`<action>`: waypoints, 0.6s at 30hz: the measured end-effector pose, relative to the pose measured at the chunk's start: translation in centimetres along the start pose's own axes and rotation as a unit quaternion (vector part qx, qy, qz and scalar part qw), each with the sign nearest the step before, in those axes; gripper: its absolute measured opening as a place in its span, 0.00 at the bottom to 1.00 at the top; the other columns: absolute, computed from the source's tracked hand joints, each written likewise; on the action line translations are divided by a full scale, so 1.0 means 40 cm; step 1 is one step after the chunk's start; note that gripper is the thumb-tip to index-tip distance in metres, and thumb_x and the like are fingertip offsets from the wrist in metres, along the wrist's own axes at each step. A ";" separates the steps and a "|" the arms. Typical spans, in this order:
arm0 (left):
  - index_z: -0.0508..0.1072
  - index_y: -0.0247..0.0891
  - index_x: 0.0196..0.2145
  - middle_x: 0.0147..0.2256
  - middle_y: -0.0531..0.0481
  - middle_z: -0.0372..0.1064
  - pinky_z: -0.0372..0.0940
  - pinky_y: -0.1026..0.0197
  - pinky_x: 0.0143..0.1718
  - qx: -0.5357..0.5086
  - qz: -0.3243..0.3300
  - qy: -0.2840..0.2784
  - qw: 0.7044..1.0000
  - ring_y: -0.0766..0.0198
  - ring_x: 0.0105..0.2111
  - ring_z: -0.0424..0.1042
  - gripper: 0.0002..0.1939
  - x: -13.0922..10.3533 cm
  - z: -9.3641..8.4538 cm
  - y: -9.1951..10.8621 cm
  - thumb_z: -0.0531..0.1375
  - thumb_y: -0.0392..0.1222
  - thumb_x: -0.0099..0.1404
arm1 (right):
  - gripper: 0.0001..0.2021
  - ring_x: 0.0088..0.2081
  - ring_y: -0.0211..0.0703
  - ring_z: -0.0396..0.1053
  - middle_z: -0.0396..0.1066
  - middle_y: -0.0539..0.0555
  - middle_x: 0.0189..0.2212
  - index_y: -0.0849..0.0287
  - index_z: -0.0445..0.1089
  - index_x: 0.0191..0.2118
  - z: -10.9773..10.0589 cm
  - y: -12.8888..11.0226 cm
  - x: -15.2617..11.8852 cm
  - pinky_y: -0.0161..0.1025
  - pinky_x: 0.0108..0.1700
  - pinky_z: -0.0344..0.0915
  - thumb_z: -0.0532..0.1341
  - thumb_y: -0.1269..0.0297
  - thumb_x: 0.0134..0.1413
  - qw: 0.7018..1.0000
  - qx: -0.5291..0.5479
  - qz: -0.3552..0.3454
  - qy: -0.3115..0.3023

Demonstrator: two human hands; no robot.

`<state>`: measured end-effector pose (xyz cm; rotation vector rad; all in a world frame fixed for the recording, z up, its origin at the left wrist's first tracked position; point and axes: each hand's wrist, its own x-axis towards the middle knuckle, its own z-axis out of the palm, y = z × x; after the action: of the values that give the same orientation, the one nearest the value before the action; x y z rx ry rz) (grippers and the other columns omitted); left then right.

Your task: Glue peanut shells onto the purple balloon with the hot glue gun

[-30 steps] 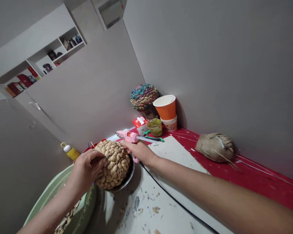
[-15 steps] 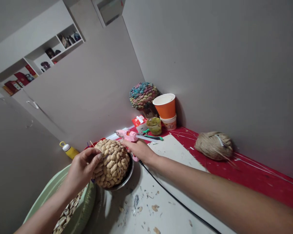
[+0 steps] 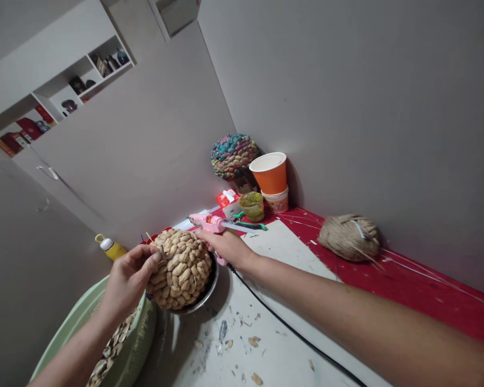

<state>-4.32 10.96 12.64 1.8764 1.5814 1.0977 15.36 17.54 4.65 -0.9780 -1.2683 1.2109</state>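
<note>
A ball covered in peanut shells (image 3: 183, 271) rests in a metal bowl (image 3: 212, 290) on the table. At its upper left side, my left hand (image 3: 135, 269) has thumb and fingers pinched together, close against the shells. Whatever those fingertips hold is too small to make out. Behind the ball, my right hand (image 3: 228, 248) is wrapped round a pink hot glue gun (image 3: 210, 222). Its nozzle points left, a glue stick sticks out of its back, and a black cord (image 3: 274, 317) trails toward me. The trigger fingers are partly hidden.
A green basket (image 3: 143, 328) of shells stands at lower left, near a yellow bottle (image 3: 113, 249). Orange paper cups (image 3: 270, 174), a colourful shell-covered ball (image 3: 234, 156) and a yellowish cup (image 3: 252, 207) stand in the corner. A twine bundle (image 3: 349, 237) lies right. Shell scraps litter the white board (image 3: 282, 258).
The whole view has shifted slightly, so things sit a little further left. Both hands keep nearly the same places by the ball, the right still gripping the hot glue gun.
</note>
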 end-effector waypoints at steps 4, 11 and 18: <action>0.74 0.37 0.35 0.29 0.51 0.71 0.62 0.64 0.29 0.109 0.049 -0.011 0.993 0.64 0.29 0.67 0.14 -0.004 0.000 -0.003 0.62 0.51 0.59 | 0.14 0.26 0.40 0.63 0.66 0.50 0.22 0.59 0.76 0.35 0.001 -0.001 0.000 0.33 0.24 0.58 0.60 0.54 0.51 1.000 -0.015 0.008 0.007; 0.73 0.39 0.34 0.26 0.53 0.66 0.59 0.64 0.26 0.277 0.159 -0.018 0.948 0.65 0.24 0.62 0.09 -0.003 0.007 0.021 0.62 0.47 0.60 | 0.13 0.30 0.42 0.67 0.69 0.51 0.27 0.59 0.73 0.33 0.000 -0.013 -0.006 0.31 0.21 0.54 0.58 0.55 0.50 1.000 -0.017 0.008 -0.002; 0.73 0.40 0.29 0.26 0.52 0.67 0.61 0.63 0.28 0.344 0.192 -0.053 0.917 0.63 0.26 0.64 0.04 0.004 0.019 0.047 0.58 0.41 0.60 | 0.14 0.28 0.42 0.66 0.70 0.52 0.28 0.57 0.76 0.38 0.001 -0.019 -0.010 0.32 0.20 0.55 0.58 0.55 0.51 1.000 -0.009 0.010 -0.017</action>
<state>-2.57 10.77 13.68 2.7471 1.7169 0.5775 15.46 17.04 5.33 -0.9890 -1.2997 1.2379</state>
